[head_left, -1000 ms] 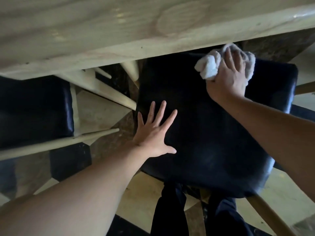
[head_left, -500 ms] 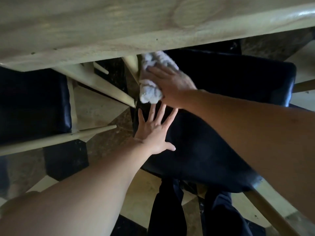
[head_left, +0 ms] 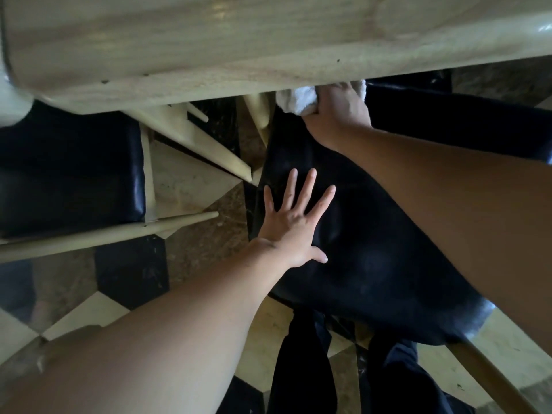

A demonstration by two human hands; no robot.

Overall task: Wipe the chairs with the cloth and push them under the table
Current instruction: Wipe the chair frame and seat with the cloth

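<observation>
While table (head_left: 268,40) overhangs, right hand (head_left: 337,112) presses cloth (head_left: 295,98) onto chair (head_left: 373,234).

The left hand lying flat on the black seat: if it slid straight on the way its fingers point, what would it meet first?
Probably the right hand gripping the white cloth at the seat's far end, just below the table edge. Depth is hard to judge.

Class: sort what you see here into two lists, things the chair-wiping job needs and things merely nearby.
In the job:
white cloth
right hand
left hand
black chair seat
second chair
table

Merely nearby:
chequered floor tiles
</observation>
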